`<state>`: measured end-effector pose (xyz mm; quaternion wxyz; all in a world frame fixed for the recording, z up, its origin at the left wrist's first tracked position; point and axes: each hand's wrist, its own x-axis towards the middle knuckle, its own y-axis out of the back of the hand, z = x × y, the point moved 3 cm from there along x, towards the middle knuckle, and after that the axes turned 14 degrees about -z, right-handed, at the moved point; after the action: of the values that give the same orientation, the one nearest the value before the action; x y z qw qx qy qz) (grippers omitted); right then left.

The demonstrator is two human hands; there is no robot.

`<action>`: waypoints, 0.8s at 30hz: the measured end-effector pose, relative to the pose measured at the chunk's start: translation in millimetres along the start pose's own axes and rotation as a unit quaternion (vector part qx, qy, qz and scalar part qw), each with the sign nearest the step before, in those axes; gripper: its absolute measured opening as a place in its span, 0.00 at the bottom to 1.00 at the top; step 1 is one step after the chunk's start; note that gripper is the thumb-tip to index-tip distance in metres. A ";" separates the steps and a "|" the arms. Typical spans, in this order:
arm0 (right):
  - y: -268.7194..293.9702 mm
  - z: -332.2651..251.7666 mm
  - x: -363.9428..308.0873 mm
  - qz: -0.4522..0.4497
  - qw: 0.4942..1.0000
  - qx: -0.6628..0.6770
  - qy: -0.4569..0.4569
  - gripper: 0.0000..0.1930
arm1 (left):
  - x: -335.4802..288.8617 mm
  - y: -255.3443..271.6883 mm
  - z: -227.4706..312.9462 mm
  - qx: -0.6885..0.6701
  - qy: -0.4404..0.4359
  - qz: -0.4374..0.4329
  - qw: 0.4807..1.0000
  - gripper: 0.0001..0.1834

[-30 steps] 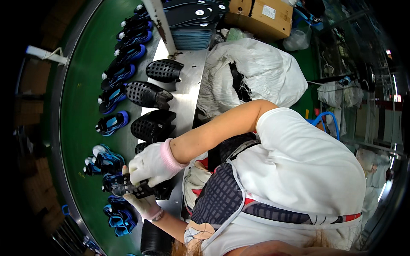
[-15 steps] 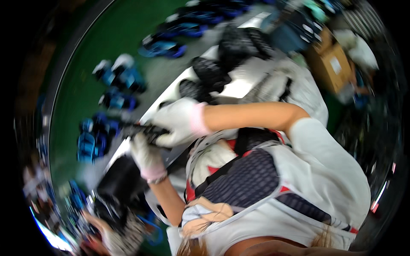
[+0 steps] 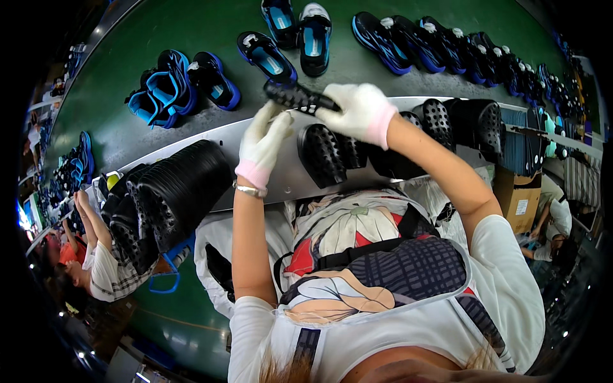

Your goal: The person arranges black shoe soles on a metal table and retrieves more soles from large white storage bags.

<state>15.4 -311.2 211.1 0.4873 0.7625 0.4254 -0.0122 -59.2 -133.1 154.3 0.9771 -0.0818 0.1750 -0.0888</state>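
My right hand [image 3: 361, 115], in a white knit glove with a pink cuff, grips one end of a black dotted insole [image 3: 300, 97]. The insole lies sideways over the far edge of the metal ledge. My left hand [image 3: 265, 140], gloved the same way, has its bent fingers at the insole's near edge and looks closed on it; the fingertips are partly hidden. Just below the right hand stand more black dotted insoles [image 3: 319, 156] on the ledge. Beyond the hands, black shoes with blue linings [image 3: 267, 56] rest on the green surface.
The metal ledge [image 3: 271, 175] runs across in front of me. A long stack of black insoles [image 3: 185, 188] stands at left, another [image 3: 476, 124] at right. Shoes [image 3: 440, 48] line the far right. A carton [image 3: 518, 201] stands right; a co-worker [image 3: 112, 268] sits left.
The view has turned and become sharp. My hands still hold the black insole, now farther out over the ledge's far edge, and my left arm is straighter.
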 end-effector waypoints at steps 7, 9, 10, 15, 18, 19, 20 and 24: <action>24.0 20.1 101.7 -0.117 0.990 -0.019 -0.076 0.24 | 67.2 44.1 -38.6 0.411 -0.133 0.066 0.899 0.29; 29.2 21.0 130.3 -0.134 0.986 -0.061 -0.079 0.27 | 80.0 47.0 -41.4 0.431 -0.131 0.060 0.891 0.31; 33.2 20.6 141.9 -0.155 0.982 -0.068 -0.080 0.28 | 85.6 47.0 -39.6 0.447 -0.139 0.067 0.881 0.30; 25.1 -6.5 197.6 -0.157 0.968 -0.145 -0.135 0.22 | 113.6 54.0 -42.9 0.443 -0.092 0.048 0.890 0.26; 0.1 -18.3 217.5 -0.126 0.966 -0.175 -0.141 0.21 | 131.2 57.5 -42.6 0.453 -0.018 0.033 0.891 0.22; -8.0 -24.5 221.5 -0.114 0.969 -0.172 -0.138 0.20 | 137.6 61.7 -44.1 0.432 0.080 0.015 0.898 0.23; -13.5 -29.1 226.1 -0.102 0.971 -0.168 -0.136 0.19 | 141.6 66.9 -42.3 0.417 0.116 0.004 0.901 0.24; -24.8 -17.5 238.4 -0.125 0.962 -0.191 -0.150 0.15 | 157.7 74.5 -46.7 0.387 0.217 -0.047 0.895 0.25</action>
<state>144.2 -142.1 98.9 0.6763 0.5856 0.4342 -0.1056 80.6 -98.7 45.2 0.8640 0.3162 0.3300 -0.2111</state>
